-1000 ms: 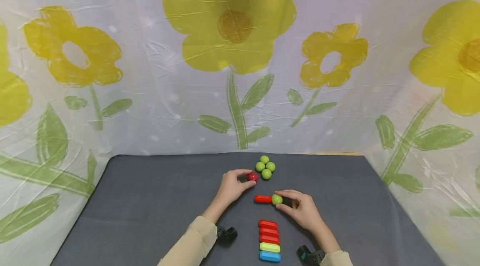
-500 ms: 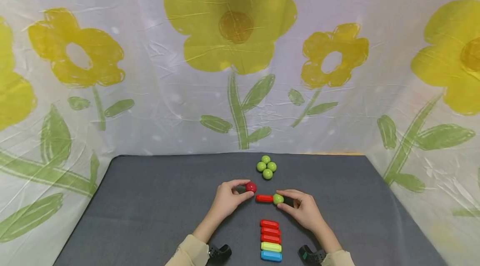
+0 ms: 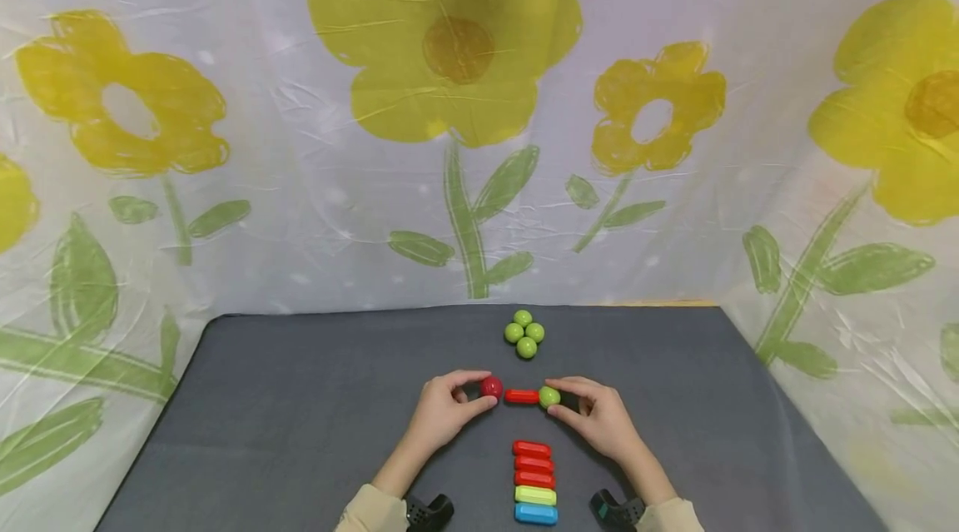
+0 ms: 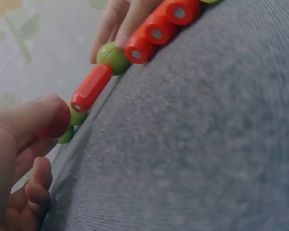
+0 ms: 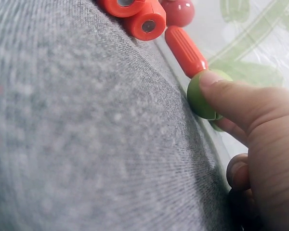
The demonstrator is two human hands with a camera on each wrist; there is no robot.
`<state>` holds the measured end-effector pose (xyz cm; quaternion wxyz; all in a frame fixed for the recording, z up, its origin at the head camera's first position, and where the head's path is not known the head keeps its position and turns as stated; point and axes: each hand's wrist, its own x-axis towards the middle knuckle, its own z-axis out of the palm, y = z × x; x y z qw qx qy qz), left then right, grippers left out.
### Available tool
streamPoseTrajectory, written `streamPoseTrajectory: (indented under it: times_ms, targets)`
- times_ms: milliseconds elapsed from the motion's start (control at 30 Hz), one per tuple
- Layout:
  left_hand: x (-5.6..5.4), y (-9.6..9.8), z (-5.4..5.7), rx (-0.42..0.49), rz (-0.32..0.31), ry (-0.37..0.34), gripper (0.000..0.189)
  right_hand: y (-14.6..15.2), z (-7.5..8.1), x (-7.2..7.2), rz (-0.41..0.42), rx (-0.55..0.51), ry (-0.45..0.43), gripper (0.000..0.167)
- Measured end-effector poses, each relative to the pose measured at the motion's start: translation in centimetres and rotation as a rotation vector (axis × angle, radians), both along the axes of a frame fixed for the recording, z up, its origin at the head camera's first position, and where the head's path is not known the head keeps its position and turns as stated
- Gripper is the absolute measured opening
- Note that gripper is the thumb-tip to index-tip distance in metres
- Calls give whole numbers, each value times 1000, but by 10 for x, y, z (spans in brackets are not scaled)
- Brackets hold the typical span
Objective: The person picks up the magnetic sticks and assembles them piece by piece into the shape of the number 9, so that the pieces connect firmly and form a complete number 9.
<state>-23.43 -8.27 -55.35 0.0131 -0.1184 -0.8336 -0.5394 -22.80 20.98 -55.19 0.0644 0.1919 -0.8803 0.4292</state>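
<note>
My left hand (image 3: pixel 442 411) pinches a red ball (image 3: pixel 491 386) between thumb and forefinger, just left of the free end of a red rod (image 3: pixel 522 396). A narrow gap shows between ball and rod. At the rod's other end sits a green ball (image 3: pixel 549 397), which my right hand (image 3: pixel 601 418) pinches with thumb and finger. Rod and green ball are joined in a line across the cloth. In the left wrist view, a grey metal disc shows in the near end of the red rod (image 4: pixel 91 89).
Several green balls (image 3: pixel 527 347) cluster toward the table's far edge. Nearer me lies a column of red rods (image 3: pixel 534 464), then a yellow-green rod (image 3: pixel 535 495) and a blue rod (image 3: pixel 535 514). Dark grey cloth (image 3: pixel 300 415) covers the table, and a flower-printed curtain (image 3: pixel 337 224) hangs behind.
My left hand has brought the red ball from beside the green cluster toward me and slightly left, level with the rod's free end. My right hand keeps its pinch on the green ball.
</note>
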Motion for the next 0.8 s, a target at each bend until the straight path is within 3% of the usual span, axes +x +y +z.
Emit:
streamPoseTrajectory:
  times_ms: [800]
  targets:
    - [0,3,-2,-121,-33,56,38,-1,1,1,-28,18,-2,39]
